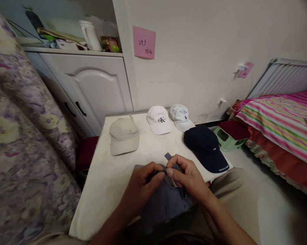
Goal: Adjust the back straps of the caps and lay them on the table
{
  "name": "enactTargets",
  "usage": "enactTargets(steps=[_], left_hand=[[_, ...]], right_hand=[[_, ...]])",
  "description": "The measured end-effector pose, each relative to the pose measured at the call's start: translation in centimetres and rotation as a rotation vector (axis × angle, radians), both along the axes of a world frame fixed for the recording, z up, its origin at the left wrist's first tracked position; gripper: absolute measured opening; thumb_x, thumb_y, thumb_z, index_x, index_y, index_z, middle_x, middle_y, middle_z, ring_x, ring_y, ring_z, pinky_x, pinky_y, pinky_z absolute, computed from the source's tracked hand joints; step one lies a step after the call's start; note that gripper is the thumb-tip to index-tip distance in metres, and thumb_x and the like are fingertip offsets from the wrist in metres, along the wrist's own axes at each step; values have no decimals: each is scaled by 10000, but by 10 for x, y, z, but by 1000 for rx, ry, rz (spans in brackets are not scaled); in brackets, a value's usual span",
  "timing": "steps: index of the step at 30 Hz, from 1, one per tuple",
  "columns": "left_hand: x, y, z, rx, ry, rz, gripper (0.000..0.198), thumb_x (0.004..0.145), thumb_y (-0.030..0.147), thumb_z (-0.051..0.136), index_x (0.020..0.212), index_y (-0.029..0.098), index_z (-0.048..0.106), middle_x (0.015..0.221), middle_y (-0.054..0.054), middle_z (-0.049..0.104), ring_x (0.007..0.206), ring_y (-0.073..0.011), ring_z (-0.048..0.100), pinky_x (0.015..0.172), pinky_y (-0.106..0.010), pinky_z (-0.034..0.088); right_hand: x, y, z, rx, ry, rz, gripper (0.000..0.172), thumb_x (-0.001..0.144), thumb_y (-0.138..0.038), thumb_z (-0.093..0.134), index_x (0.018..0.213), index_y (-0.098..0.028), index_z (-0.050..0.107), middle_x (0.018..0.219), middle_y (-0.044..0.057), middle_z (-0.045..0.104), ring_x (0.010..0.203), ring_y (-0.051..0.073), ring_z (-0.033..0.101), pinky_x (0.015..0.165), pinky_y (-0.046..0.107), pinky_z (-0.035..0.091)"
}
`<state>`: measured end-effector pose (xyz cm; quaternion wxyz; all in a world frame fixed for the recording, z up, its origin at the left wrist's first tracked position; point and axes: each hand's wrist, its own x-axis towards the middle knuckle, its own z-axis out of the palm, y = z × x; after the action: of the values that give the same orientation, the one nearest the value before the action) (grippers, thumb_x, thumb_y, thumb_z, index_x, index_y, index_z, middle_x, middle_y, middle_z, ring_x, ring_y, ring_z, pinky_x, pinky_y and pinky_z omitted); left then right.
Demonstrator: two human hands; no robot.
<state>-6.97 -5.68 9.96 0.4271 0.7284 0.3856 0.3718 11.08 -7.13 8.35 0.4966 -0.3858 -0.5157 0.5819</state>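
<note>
A grey-blue baseball cap (160,200) is at the near edge of the table, its back opening and strap turned up toward me. My left hand (145,180) pinches the strap from the left, thumb against forefinger. From the right, my right hand (185,173) pinches the same strap, fingertips nearly meeting the left ones. The strap's loose end (168,156) sticks up above my right fingers. The buckle area is mostly covered by my fingertips. Beyond lie a beige cap (124,134), a white cap (159,119), a pale cap (180,116) and a navy cap (205,148).
The caps share a cream-covered table (99,190). A floral curtain (25,153) hangs at left, beside a white cabinet (97,81). At right stand a green stool (231,134) with a red top and a bed with a striped cover (283,115). Pink notes (144,42) hang on the wall.
</note>
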Motion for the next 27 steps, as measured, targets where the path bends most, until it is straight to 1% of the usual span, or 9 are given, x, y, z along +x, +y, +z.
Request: enactTargets(steps=[5,8,11,13,16,18,23,25,27], left_hand=[[2,-3,3,-5,16,49,169,902,309,592,846,203,712,778,-6,711,725,-185,623,682,-264,433],[0,-3,3,-65,-37,77,173,880,325,617,807,197,707,723,-1,677,689,-178,579,643,-254,416],[-2,0,1,-158,-98,86,201,871,356,629,772,189,682,670,11,606,642,-157,506,586,-236,378],[-4,2,-1,-215,-140,72,216,869,370,633,765,184,667,662,15,571,629,-147,473,565,-229,359],[-4,4,-3,-269,-175,40,228,870,375,637,759,177,656,663,16,548,628,-139,453,559,-224,347],[-3,5,-4,-294,-192,35,229,866,376,645,757,175,655,660,19,542,623,-132,446,554,-220,340],[-3,5,-4,-354,-236,13,224,862,379,654,760,180,658,633,32,523,574,-111,416,517,-210,309],[-3,5,-4,-352,-233,2,226,864,380,653,755,182,657,631,32,524,570,-111,417,511,-212,303],[-3,6,-4,-351,-238,-8,228,864,382,654,753,183,659,630,33,529,566,-110,422,512,-213,305]], right_hand=[[-5,2,0,36,-46,-53,266,826,-406,720,801,-181,579,554,-86,421,459,59,320,425,190,233],[-5,2,-1,80,-58,-63,279,890,-446,641,823,-179,593,602,-64,476,450,55,333,414,191,247],[-1,3,-2,145,-63,-100,285,969,-453,508,1046,-197,606,811,-4,617,437,49,369,391,195,263],[4,4,-1,170,-76,-125,342,978,-437,494,1249,-232,531,926,23,659,440,53,392,385,196,285],[12,6,1,154,-53,-131,449,964,-417,526,1368,-247,429,906,22,687,418,54,374,375,191,297],[16,8,1,123,-23,-115,401,951,-418,549,1295,-223,480,857,18,700,389,44,341,354,182,265],[19,10,-1,49,0,-63,268,908,-445,615,934,-180,579,679,-1,696,359,33,252,341,180,157],[19,11,0,49,-29,-57,276,900,-452,626,891,-178,593,646,-10,682,374,43,266,358,188,164],[19,11,2,68,-75,-43,281,905,-449,621,855,-173,614,688,4,687,427,62,337,403,198,242]])
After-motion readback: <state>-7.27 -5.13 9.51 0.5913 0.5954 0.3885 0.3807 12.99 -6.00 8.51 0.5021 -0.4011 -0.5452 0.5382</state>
